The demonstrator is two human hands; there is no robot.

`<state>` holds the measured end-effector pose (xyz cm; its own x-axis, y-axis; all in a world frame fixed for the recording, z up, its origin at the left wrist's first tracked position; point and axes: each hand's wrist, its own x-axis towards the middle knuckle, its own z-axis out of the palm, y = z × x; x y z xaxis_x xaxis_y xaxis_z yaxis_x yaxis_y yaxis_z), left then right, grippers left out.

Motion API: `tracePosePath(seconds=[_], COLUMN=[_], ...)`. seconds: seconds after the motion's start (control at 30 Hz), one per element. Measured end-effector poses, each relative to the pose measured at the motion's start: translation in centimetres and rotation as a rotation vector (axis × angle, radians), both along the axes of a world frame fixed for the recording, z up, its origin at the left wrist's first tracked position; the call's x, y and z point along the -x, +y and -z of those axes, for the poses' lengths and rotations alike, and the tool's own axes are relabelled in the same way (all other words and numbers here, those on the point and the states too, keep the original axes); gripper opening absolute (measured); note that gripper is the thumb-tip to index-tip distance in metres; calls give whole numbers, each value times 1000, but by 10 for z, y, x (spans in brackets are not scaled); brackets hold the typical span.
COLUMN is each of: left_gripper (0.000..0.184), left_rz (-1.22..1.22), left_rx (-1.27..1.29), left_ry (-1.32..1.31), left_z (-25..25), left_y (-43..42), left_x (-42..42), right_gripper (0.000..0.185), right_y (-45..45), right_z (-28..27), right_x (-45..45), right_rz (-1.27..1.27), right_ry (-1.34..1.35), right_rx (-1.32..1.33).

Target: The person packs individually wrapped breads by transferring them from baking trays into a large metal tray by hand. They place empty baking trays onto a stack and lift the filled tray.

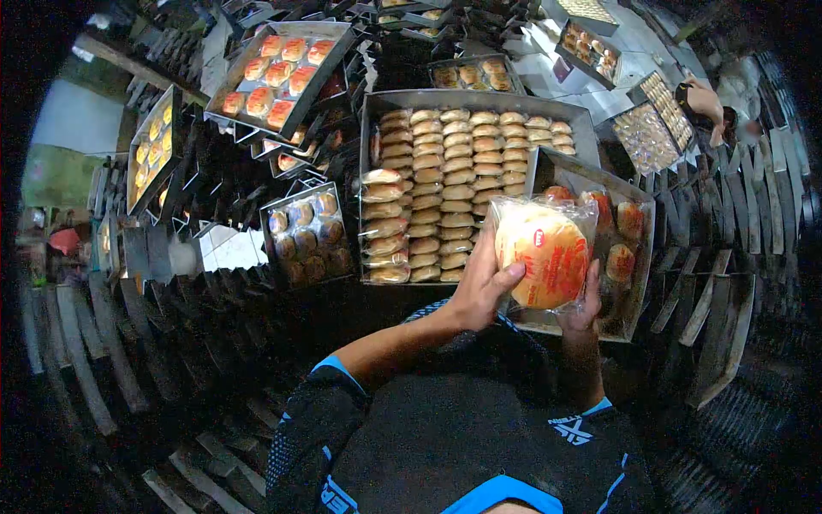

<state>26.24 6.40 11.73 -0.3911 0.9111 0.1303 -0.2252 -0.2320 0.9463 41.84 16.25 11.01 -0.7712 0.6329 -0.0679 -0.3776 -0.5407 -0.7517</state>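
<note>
A large round bun [544,248] in a clear printed plastic bag is held up in front of my chest. My left hand [481,287] grips its left side, with the thumb lying over the bag's front. On the opposite edge, my right hand [584,304] supports the bun with its fingers partly behind it. Just behind my hands is a tray of red-printed bagged buns [640,283], partly hidden by the held bun. It overlaps the corner of a big metal tray [479,99] packed with rows of bagged buns standing on edge.
Stacked trays of buns stand at the left, including a tilted upper tray [342,51] and a smaller tray [272,224]. More trays [646,137] lie at the back right, near another person's arm [704,104]. Dark slatted racks [94,360] surround me.
</note>
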Motion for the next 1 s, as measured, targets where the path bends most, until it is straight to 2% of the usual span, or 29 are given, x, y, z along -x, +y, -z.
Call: tracePosePath(seconds=[0.13, 0.33, 0.43, 0.6, 0.73, 0.83, 0.9, 0.93, 1.0], left_gripper=[79, 80, 80, 81, 80, 81, 80, 78, 77], left_rz=[-20, -12, -7, -4, 11, 41, 75, 83, 97], left_rx=[37, -26, -52, 7, 17, 128, 143, 131, 133], left_ry=[65, -36, -9, 0, 0, -47, -94, -151, -201], left_z=[-1, 1, 0, 6, 13, 15, 22, 27, 34], left_y=[-5, -2, 0, 3, 11, 14, 16, 19, 23], left_x=[6, 7, 9, 5, -1, -8, -14, -18, -24], right_gripper=[52, 54, 53, 55, 55, 55, 57, 57, 58], right_y=[-3, 1, 1, -2, 3, 6, 8, 8, 10], right_z=[-6, -3, -7, -8, -11, 0, 11, 15, 24], right_x=[10, 10, 13, 11, 9, -3, -13, -16, -20], right_rz=[16, 37, -38, 82, 48, 40, 42, 49, 145], right_ry=[19, -72, 60, -90, -31, -42, 45, 51, -334], right_rx=[-38, -94, -44, -85, -64, 25, 277, 289, 152])
